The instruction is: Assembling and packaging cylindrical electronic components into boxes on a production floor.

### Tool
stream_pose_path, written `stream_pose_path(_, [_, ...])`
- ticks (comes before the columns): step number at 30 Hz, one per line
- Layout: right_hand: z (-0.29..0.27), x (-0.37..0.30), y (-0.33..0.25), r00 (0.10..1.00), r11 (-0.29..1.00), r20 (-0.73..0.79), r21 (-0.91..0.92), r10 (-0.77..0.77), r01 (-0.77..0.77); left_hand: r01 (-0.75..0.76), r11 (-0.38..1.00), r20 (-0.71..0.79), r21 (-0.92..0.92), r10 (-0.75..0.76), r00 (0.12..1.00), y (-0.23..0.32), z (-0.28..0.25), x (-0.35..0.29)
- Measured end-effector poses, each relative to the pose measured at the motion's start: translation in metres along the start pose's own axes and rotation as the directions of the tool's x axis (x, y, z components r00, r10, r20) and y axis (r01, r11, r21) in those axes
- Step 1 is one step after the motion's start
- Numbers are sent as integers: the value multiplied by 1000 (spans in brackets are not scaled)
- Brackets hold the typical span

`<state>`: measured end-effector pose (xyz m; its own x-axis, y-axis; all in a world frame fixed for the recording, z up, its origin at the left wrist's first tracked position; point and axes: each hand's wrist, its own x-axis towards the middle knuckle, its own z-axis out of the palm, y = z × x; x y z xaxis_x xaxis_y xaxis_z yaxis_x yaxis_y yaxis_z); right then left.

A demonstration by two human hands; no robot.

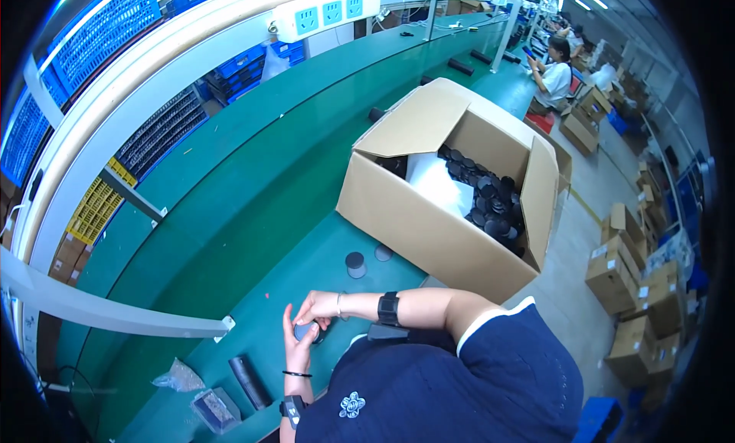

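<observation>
Close to my body, over the green bench (283, 273), my two hands meet around a round dark disc (305, 333). My left hand (295, 354) grips it from below, thumb and fingers at its edge. From above, the fingers of my right hand (317, 307) bend down onto the same disc and pinch at it. A short stack of dark discs (355, 265) stands just beyond my right hand, with a single grey disc (383, 252) beside it. Left of my left forearm lies a black cylinder (250, 382).
A large open cardboard box (429, 240) holds many black discs (490, 202) and white sheeting (436, 184). Near the black cylinder are a small clear container (217, 410) and a plastic bag (180, 375). A metal post (138, 305) crosses at left. Another person (555, 79) sits farther along the bench.
</observation>
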<state>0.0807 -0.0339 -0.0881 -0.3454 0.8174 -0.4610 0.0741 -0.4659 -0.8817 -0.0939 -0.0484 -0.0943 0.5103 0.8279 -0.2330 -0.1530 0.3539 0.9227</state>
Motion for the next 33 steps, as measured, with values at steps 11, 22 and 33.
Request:
stream_pose_path(11, [4,-7,12,996,982,60,181,-68,56,-101,993,-112,57,107,988,0,12,-18])
stream_pose_path(22, [5,8,19,997,937,25,345,-71,58,-149,978,-11,148,152,988,1,-16,-14])
stream_pose_path(33, [-6,-10,8,999,944,-31,329,-23,32,-226,941,125,254,199,972,-12,-27,1])
